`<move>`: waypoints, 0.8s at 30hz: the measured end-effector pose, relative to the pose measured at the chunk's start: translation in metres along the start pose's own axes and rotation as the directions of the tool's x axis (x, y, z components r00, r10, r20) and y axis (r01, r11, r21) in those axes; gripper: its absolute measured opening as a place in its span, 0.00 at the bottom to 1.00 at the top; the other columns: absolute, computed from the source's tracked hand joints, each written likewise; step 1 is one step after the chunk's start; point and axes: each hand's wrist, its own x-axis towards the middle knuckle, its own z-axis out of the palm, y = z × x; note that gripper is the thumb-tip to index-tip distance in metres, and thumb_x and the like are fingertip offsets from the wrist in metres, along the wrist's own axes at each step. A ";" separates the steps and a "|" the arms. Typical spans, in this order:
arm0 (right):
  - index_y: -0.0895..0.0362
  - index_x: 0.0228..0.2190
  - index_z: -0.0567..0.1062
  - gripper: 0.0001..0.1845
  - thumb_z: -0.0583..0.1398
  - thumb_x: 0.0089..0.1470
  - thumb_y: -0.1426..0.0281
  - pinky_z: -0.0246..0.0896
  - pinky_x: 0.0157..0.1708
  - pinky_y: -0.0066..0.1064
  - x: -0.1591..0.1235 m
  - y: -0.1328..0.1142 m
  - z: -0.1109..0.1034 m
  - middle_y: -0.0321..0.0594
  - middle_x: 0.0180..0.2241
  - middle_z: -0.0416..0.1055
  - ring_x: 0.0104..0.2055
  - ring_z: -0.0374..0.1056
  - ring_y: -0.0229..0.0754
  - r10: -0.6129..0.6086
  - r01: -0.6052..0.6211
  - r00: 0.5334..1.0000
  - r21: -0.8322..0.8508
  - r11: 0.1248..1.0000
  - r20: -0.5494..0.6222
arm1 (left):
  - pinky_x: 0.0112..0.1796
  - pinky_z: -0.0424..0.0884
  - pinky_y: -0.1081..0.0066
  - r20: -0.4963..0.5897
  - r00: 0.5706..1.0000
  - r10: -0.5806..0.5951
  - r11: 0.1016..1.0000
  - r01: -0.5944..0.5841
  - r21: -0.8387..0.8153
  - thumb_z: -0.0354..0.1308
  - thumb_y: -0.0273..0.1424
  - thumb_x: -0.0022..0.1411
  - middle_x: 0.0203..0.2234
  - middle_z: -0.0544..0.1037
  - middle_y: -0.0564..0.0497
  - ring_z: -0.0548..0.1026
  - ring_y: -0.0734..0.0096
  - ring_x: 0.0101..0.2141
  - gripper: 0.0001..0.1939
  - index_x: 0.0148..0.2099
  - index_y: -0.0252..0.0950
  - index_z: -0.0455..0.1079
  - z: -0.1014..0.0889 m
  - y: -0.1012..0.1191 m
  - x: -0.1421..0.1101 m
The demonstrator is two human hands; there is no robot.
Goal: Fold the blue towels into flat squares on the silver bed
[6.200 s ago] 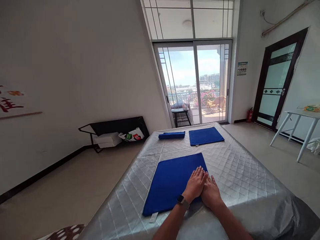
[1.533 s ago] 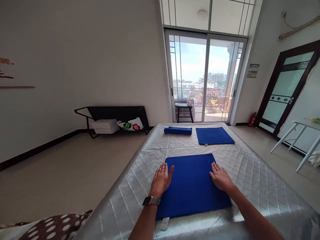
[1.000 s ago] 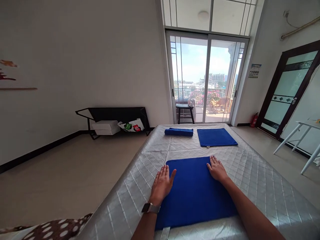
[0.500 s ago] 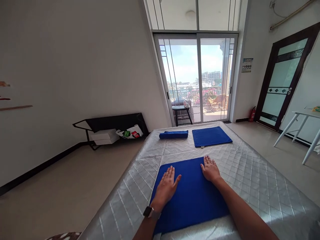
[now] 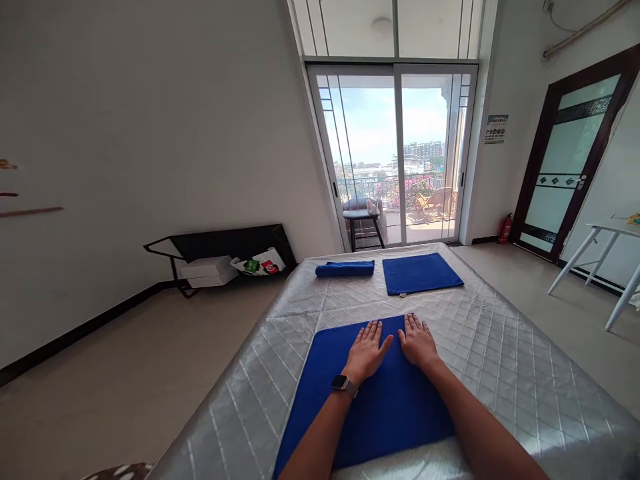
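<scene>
A blue cloth (image 5: 400, 413) lies spread flat on the silver quilted cover (image 5: 480, 333) before me. My left hand (image 5: 367, 350), a watch (image 5: 344, 384) on its wrist, rests palm down on the upper middle of the cloth with the fingers stretched out. Close beside it, my right hand (image 5: 417, 340) lies flat near the cloth's far right corner, fingers extended. Neither hand grips anything. Farther off are a rolled blue cloth (image 5: 345, 269) and, to its right, a flat blue cloth (image 5: 423, 273) with a small tag at its near edge.
Against the left wall stands a black rack (image 5: 225, 243) holding white boxes (image 5: 207, 271) and a printed bag (image 5: 260, 263). A black stool (image 5: 361, 217) is by the sliding glass door (image 5: 399, 160). At right are a white table (image 5: 610, 230) and a fire extinguisher (image 5: 505, 229).
My left hand has slid right and slightly forward across the cloth, closer to my right hand. The near cloth's left part reaches farther left. My right hand has barely moved.
</scene>
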 end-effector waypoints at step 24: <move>0.66 0.70 0.47 0.36 0.39 0.68 0.60 0.29 0.70 0.38 -0.004 -0.002 -0.007 0.45 0.72 0.42 0.74 0.34 0.41 0.025 -0.023 0.999 -0.064 0.998 0.023 | 0.67 0.50 0.54 -0.088 0.948 -0.307 0.952 0.305 -0.029 0.34 0.50 0.72 0.70 0.55 0.36 0.51 0.55 0.70 0.39 0.71 0.25 0.53 -0.014 -0.122 -0.039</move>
